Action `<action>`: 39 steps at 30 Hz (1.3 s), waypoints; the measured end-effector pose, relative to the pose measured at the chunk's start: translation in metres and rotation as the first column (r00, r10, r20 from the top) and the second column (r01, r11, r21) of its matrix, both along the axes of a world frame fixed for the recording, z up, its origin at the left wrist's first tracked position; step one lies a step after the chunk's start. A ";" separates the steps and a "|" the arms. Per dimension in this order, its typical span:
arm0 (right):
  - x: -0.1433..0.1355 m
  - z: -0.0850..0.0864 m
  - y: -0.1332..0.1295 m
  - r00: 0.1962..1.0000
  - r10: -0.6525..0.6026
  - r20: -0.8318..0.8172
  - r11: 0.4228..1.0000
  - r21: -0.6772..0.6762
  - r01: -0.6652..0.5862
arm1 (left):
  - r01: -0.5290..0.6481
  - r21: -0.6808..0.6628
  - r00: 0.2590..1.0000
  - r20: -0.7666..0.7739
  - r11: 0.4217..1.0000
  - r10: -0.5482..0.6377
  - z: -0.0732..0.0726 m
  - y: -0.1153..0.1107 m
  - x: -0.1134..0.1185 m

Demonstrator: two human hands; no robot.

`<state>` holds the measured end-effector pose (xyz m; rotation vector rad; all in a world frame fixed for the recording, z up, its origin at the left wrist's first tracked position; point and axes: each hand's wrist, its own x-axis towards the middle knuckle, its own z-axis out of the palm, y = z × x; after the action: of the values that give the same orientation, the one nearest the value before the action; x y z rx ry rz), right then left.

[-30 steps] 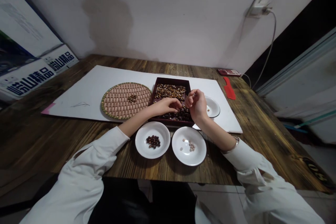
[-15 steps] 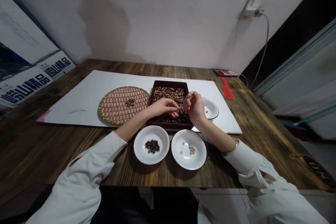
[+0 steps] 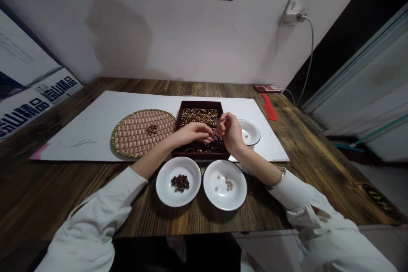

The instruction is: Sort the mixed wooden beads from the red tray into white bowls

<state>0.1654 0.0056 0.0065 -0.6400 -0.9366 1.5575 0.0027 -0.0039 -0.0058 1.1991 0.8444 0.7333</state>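
Over the dark red box [image 3: 217, 106], which holds many brown, yellow and pale beads [image 3: 199, 115], my two hands almost meet. My left hand [image 3: 199, 132] reaches in from the left, its thumb and fingers bent together in a pinch. Opposite it, my right hand [image 3: 231, 132] is raised with its fingers curled in. Anything between the fingertips is too small to make out. Nearer to me stand two white bowls: the left bowl [image 3: 163, 187] holds dark brown beads [image 3: 180, 182], and the right bowl [image 3: 223, 200] holds several pale beads [image 3: 229, 184].
A round woven tray [image 3: 130, 140] with a small heap of brown beads [image 3: 152, 129] lies left of the box on a white board [image 3: 95, 114]. Behind my right hand is another white bowl [image 3: 253, 131]. Further right are a red comb [image 3: 270, 108] and a plugged-in phone [image 3: 267, 89].
The camera view has turned slightly, so everything sits a little further left and lower. Both hands stay close together over the box, with only small finger movement.
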 end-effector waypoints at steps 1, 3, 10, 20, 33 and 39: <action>0.000 0.000 0.000 1.000 0.002 0.003 1.000 0.003 -0.002 | 0.011 0.013 1.000 -0.011 1.000 -0.011 0.000 0.000 0.000; 0.000 0.000 0.000 1.000 0.004 0.015 1.000 0.001 -0.004 | 0.024 0.066 0.998 -0.064 0.998 -0.020 0.000 0.001 0.000; 0.000 0.001 -0.001 0.999 0.016 0.047 1.000 -0.004 -0.015 | 0.027 0.231 0.971 -0.238 0.973 0.030 0.008 -0.002 0.001; 0.001 0.001 -0.001 0.999 0.022 0.047 1.000 -0.014 -0.021 | -0.011 0.150 0.992 -0.123 0.989 0.030 0.009 -0.003 0.000; 0.000 0.000 -0.001 0.998 0.014 0.057 1.000 -0.027 -0.012 | 0.055 0.166 0.990 -0.140 0.985 -0.031 0.007 -0.003 0.001; 0.000 0.000 0.000 0.999 0.033 0.025 0.999 -0.033 -0.032 | 0.100 0.199 0.977 -0.205 0.975 -0.059 0.007 -0.003 0.000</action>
<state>0.1652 0.0058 0.0070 -0.6717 -0.9466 1.5994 0.0025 -0.0071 0.0008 1.5046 0.8930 0.6553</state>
